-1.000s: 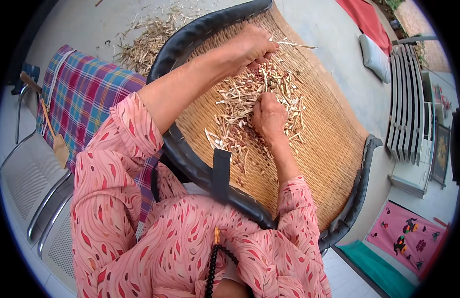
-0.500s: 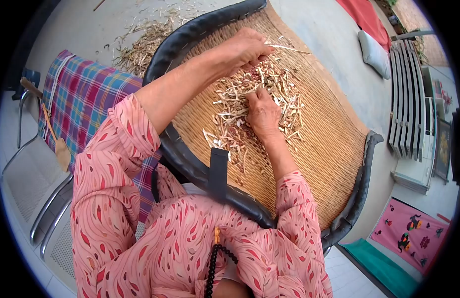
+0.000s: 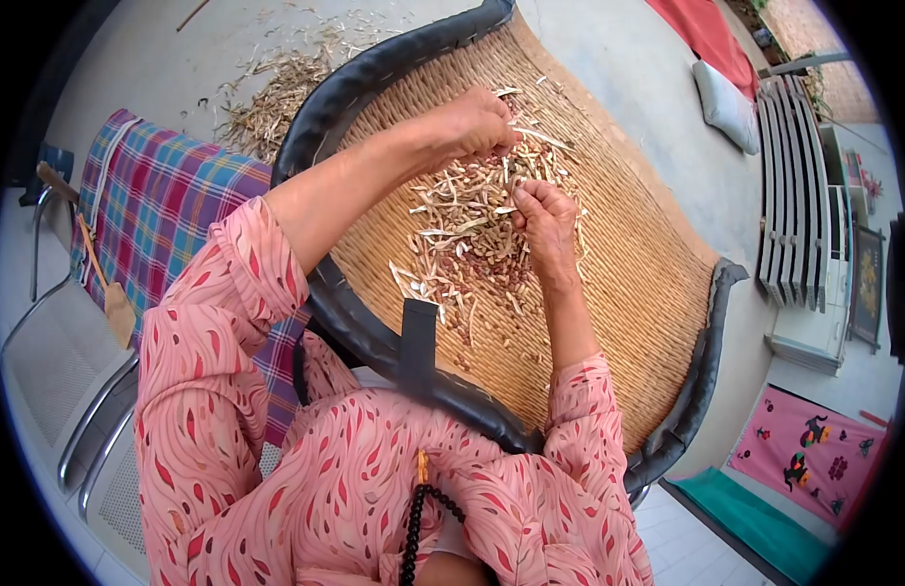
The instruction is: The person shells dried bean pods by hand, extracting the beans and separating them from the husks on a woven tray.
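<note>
Lettering: none I can read. Labels, brands, numbers, signs: same, none legible to me on anything near or far.

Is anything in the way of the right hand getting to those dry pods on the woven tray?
Nothing visible blocks it. The right hand is right at the dry pods, and the left hand is beside it, not in between.

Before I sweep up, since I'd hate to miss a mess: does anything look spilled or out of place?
Yes: a heap of dry husks lies loose on the floor beside the black-rimmed woven tray, its edges scattered. It may have been put there deliberately.
</note>
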